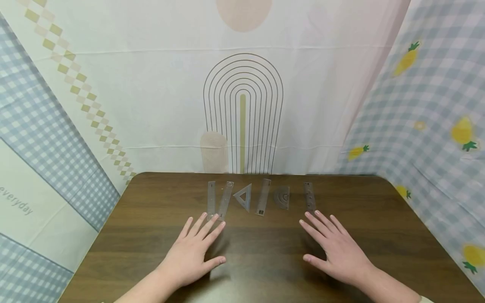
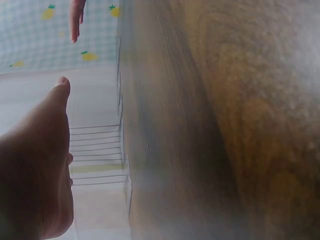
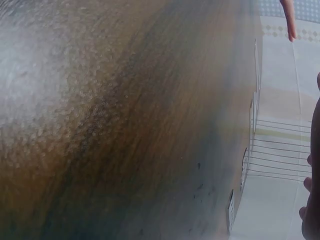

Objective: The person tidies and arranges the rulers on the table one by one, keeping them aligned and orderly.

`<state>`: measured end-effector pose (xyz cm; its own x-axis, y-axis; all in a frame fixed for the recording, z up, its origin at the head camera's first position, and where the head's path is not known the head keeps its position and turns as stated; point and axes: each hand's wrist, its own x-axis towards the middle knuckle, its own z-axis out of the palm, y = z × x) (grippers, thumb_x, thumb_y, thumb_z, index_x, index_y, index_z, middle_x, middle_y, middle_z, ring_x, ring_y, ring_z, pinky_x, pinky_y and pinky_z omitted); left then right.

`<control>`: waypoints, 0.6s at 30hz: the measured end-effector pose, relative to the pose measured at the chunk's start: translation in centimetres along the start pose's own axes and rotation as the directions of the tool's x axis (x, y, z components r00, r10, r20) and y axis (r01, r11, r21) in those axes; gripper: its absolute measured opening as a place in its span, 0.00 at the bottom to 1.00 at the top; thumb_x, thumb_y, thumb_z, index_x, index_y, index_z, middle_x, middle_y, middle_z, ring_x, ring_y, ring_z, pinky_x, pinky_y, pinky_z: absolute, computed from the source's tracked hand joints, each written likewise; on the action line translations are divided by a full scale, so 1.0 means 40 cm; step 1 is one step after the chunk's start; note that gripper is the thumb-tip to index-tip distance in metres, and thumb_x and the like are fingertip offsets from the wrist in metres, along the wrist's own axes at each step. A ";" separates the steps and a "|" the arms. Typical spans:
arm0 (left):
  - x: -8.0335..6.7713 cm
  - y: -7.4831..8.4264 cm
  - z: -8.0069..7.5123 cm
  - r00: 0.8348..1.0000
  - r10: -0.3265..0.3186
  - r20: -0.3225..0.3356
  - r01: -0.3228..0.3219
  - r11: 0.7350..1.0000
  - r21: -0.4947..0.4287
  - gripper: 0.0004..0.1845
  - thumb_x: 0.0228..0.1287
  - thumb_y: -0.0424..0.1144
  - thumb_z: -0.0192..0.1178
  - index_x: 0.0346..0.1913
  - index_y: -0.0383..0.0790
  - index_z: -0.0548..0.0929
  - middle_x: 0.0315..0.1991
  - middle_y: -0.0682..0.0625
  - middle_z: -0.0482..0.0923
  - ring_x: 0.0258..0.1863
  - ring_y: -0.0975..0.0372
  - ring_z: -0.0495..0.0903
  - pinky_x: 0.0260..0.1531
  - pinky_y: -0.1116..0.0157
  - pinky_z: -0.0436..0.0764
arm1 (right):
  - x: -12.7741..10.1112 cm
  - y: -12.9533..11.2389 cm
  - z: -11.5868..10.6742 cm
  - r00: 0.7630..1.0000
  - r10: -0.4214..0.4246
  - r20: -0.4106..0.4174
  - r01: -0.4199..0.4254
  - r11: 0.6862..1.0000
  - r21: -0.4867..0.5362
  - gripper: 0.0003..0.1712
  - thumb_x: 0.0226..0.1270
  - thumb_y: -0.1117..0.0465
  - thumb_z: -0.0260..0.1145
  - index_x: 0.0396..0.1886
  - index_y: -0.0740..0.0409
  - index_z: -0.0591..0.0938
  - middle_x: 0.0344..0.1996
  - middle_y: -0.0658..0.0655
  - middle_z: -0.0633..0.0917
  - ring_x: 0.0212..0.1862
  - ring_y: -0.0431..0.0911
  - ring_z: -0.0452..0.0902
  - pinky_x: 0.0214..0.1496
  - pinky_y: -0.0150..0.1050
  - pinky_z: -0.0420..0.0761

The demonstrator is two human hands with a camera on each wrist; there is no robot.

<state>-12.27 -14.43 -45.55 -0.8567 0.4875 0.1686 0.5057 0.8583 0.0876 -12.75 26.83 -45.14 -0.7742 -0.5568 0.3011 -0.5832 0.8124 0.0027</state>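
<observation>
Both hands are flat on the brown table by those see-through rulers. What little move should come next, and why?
Probably the left hand slides forward a little onto the second clear plastic straight ruler from the left. Its straight fingertips already lie at that ruler's near end, and neither it nor the right hand holds anything on the dark wooden table.

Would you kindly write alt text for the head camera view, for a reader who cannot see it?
Two bare hands, left hand and right hand, lie flat with fingers spread on a dark brown wooden table. Beyond the fingertips lies a row of clear plastic drawing tools: straight rulers, a triangular set square and a semicircular protractor. Patterned cloth hangs behind.
</observation>
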 end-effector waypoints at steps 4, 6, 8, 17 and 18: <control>0.000 -0.002 0.000 1.000 -0.007 0.006 0.007 1.000 -0.002 0.46 0.63 0.73 0.51 0.79 0.59 0.53 0.80 0.57 0.45 0.79 0.55 0.39 0.74 0.48 0.36 | 0.004 0.000 0.001 1.000 -0.016 -0.013 0.016 1.000 0.000 0.50 0.62 0.34 0.66 0.80 0.39 0.56 0.78 0.48 0.55 0.79 0.49 0.46 0.78 0.48 0.38; 0.001 -0.004 0.001 1.000 -0.007 0.001 0.007 1.000 -0.001 0.46 0.63 0.73 0.51 0.80 0.58 0.53 0.80 0.56 0.45 0.79 0.55 0.40 0.74 0.47 0.37 | 0.007 0.000 0.001 1.000 -0.024 -0.020 0.024 1.000 -0.001 0.50 0.62 0.34 0.66 0.79 0.39 0.57 0.78 0.48 0.56 0.78 0.49 0.46 0.78 0.48 0.38; 0.001 -0.005 0.001 1.000 -0.008 -0.004 0.008 1.000 -0.001 0.46 0.63 0.73 0.51 0.80 0.57 0.53 0.80 0.55 0.45 0.79 0.54 0.40 0.74 0.47 0.38 | 0.011 0.000 0.000 0.999 -0.030 -0.027 0.030 1.000 0.001 0.50 0.61 0.34 0.66 0.79 0.40 0.58 0.78 0.48 0.57 0.78 0.49 0.48 0.77 0.47 0.39; 0.001 -0.011 0.004 1.000 -0.030 -0.008 0.030 1.000 -0.004 0.44 0.66 0.71 0.49 0.80 0.57 0.52 0.80 0.52 0.48 0.78 0.52 0.42 0.74 0.48 0.39 | 0.022 -0.004 0.004 0.999 -0.027 -0.022 0.028 0.999 0.021 0.47 0.60 0.33 0.67 0.77 0.39 0.63 0.75 0.47 0.62 0.75 0.50 0.56 0.77 0.39 0.36; 0.000 -0.011 0.005 0.999 -0.034 -0.009 0.034 0.999 -0.005 0.44 0.66 0.70 0.49 0.80 0.57 0.52 0.79 0.52 0.48 0.78 0.52 0.43 0.74 0.47 0.40 | 0.023 -0.004 0.005 0.999 -0.025 -0.020 0.025 0.999 0.023 0.47 0.60 0.33 0.67 0.76 0.40 0.64 0.75 0.47 0.62 0.75 0.50 0.57 0.77 0.41 0.38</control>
<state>-12.52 -14.76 -45.76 -0.8726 0.4564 0.1741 0.4765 0.8737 0.0980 -13.41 26.16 -45.07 -0.7544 -0.5732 0.3199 -0.6081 0.7937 -0.0119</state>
